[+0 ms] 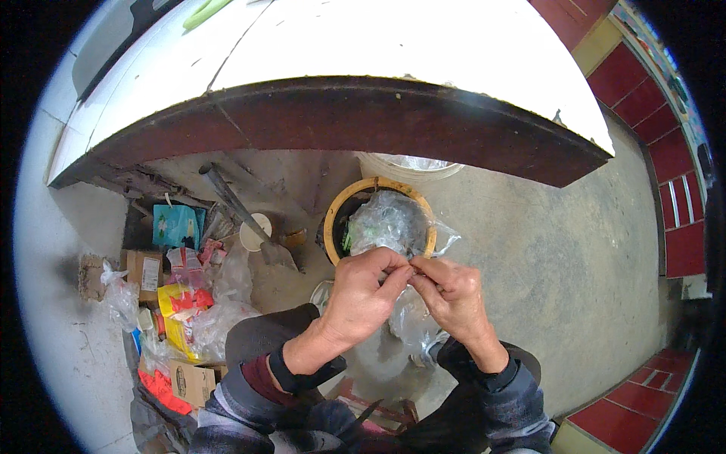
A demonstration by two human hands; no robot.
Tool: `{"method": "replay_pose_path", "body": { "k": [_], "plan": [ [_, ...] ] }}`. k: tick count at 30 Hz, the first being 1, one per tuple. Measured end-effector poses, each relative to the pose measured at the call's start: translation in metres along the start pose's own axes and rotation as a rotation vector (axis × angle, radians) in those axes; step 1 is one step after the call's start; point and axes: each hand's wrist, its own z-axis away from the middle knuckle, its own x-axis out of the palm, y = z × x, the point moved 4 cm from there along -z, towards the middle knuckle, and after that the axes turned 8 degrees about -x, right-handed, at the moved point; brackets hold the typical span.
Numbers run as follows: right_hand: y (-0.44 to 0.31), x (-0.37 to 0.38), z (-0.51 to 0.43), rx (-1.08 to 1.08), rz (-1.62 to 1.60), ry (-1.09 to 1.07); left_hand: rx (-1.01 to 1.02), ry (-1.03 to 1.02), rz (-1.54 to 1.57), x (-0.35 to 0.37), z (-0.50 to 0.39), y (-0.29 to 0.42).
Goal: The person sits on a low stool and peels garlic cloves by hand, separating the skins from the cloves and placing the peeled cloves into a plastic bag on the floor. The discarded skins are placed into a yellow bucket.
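My left hand (363, 298) and my right hand (454, 295) meet fingertip to fingertip above the floor, both with thumb and index finger pinched. Whatever lies between the fingertips is too small or hidden to make out. Just beyond them stands a round bin with a yellow rim (336, 211), holding crumpled clear plastic (385, 218) and some green scraps (347, 234). Below my right hand, near my feet, is a clear plastic bag (413, 320), partly covered by the hand.
A white-topped counter (397, 45) with a dark red edge spans the top. A white bucket (408, 169) stands partly under it. At left are a shovel (241, 210), a white round container (255, 231), cardboard boxes (190, 381) and heaped plastic bags (218, 329). Red cabinets (683, 249) line the right.
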Motion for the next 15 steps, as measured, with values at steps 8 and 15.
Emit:
{"method": "replay_pose_path", "body": {
  "k": [8, 15],
  "plan": [
    [-0.002, 0.0038, 0.0024, -0.055, 0.038, -0.049, 0.105, 0.037, -0.203, 0.0058, 0.0043, -0.0012],
    [-0.0052, 0.0047, 0.0036, -0.127, 0.098, -0.133, 0.123, 0.024, -0.188, 0.0096, 0.006, -0.0019]
  ]
}}
